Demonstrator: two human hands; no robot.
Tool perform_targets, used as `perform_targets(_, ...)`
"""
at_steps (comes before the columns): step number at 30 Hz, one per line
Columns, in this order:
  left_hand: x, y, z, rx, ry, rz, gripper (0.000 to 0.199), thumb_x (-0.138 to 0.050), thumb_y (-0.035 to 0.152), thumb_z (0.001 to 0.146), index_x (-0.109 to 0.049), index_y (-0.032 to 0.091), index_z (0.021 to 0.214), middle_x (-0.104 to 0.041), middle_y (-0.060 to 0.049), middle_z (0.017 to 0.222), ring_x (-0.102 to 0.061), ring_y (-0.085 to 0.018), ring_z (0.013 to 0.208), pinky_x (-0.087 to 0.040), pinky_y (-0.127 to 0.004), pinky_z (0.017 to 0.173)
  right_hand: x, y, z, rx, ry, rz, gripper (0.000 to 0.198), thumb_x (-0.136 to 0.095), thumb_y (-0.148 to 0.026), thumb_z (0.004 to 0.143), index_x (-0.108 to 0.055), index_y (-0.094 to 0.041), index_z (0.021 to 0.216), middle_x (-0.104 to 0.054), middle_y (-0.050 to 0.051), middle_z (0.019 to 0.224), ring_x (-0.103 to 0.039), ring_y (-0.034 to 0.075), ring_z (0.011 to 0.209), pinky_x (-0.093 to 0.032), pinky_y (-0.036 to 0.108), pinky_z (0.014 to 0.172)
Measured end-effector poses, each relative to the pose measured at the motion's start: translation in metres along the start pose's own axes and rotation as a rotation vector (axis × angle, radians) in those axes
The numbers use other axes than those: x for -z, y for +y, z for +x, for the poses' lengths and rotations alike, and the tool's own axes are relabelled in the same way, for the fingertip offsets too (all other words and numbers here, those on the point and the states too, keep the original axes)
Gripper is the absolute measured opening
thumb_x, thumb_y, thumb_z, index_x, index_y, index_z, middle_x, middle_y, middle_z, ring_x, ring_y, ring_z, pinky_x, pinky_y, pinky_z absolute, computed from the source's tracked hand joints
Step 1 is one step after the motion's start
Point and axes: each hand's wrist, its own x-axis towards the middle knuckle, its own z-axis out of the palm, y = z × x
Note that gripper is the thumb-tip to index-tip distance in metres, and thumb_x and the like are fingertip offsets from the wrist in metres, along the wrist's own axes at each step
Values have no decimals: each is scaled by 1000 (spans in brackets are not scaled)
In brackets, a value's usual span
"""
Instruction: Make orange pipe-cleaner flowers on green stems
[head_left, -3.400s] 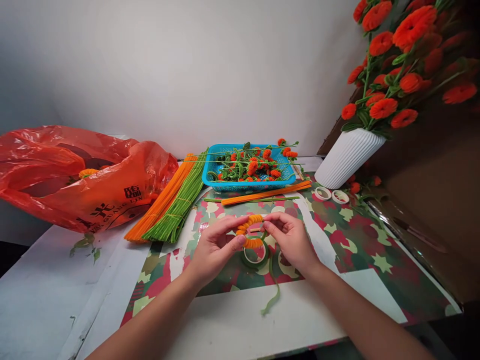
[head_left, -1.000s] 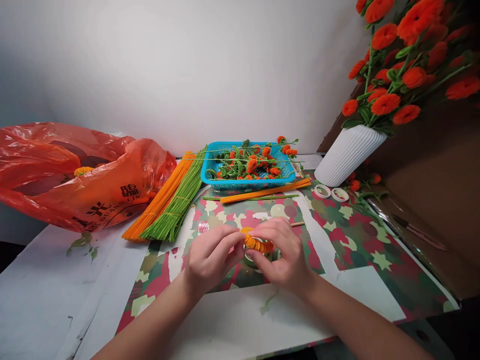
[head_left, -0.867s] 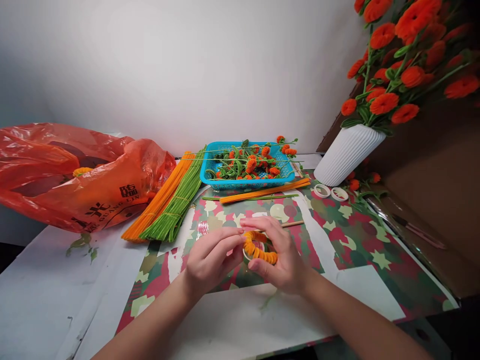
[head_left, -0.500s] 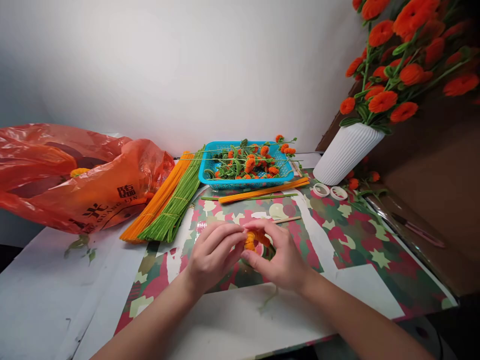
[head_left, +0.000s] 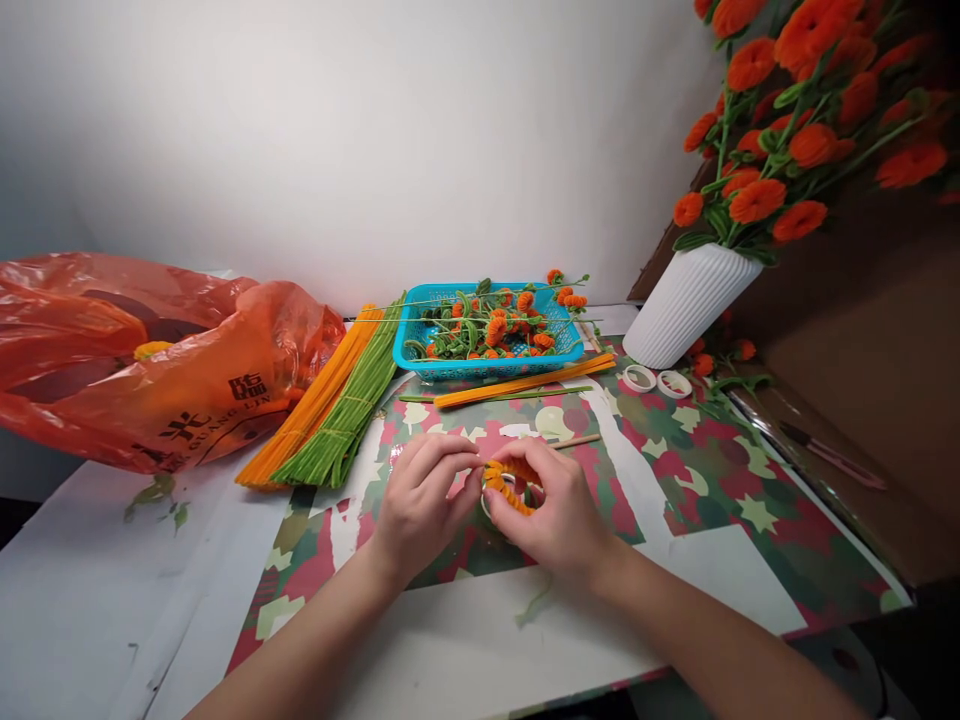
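An orange coiled pipe-cleaner piece (head_left: 501,480) is bent into a curve, low over the table. My right hand (head_left: 559,505) grips it between thumb and fingers, which hide part of it. At its left end, my left hand (head_left: 427,500) is closed in a pinch; the bit between those fingertips is very small. Just below the piece, partly covered by my right hand, is a round whitish rim (head_left: 487,508). Behind the hands lies a thin wooden stick (head_left: 577,440).
Farther back stands a blue basket (head_left: 487,367) of orange pipe-cleaner flowers. Orange (head_left: 315,400) and green pipe cleaners (head_left: 341,420) lie left, beside a red plastic bag (head_left: 217,370). Loose orange strips (head_left: 525,382) lie before the basket. Right are tape rolls (head_left: 639,378) and a white vase (head_left: 686,305).
The orange piece has turned in my right hand and shows more of its curved length. My left fingertips have shifted slightly left, to its end. The whole view has moved a little.
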Motion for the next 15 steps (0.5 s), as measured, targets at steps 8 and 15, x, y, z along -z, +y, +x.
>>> perform_targets(8,2,-4,0,100,1,-58,12,-60,8,82,-60,20,85,-66,-5,85,-63,-19,82,-51,-32,73,1,0,1,-16,8,-35,17,-62,-23,77,-57,-21,92,-62,3,81,-59,15,70,-48,22,51)
perform_targets(15,7,-3,6,332,-300,-293,10,-55,22,88,-63,20,84,-67,-5,90,-61,-21,88,-49,-35,79,4,6,3,44,-21,-81,17,-63,-19,77,-58,-19,93,-63,4,84,-60,18,77,-50,28,65)
